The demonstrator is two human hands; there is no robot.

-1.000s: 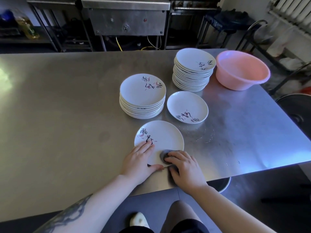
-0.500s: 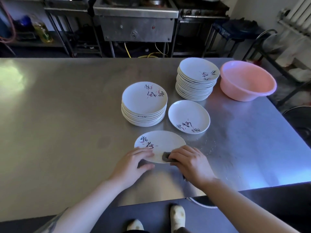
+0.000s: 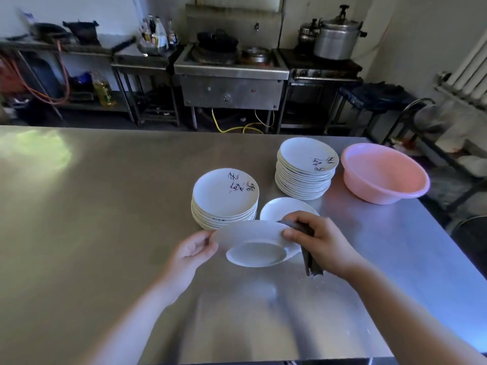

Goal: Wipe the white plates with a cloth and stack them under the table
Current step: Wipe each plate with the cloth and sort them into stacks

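Above the table [image 3: 105, 233], upturned plate [image 3: 253, 248], pink basin [image 3: 384, 177] beyond, contents unclear

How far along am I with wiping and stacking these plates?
Done: nothing visibly finished; under the table is out of view. In hand: both hands, left hand and right hand, hold one plate bottom-up, with the cloth. Left: two stacks and a loose plate.

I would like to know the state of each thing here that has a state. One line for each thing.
held plate: lifted off the table, underside up, gripped at both edges
cloth: dark, hanging from the right hand
left hand: grips the plate's left edge
right hand: holds cloth and plate's right edge
single plate: flat on table, face up
near stack: upright
far stack: upright, taller
pink basin: upright, looks empty
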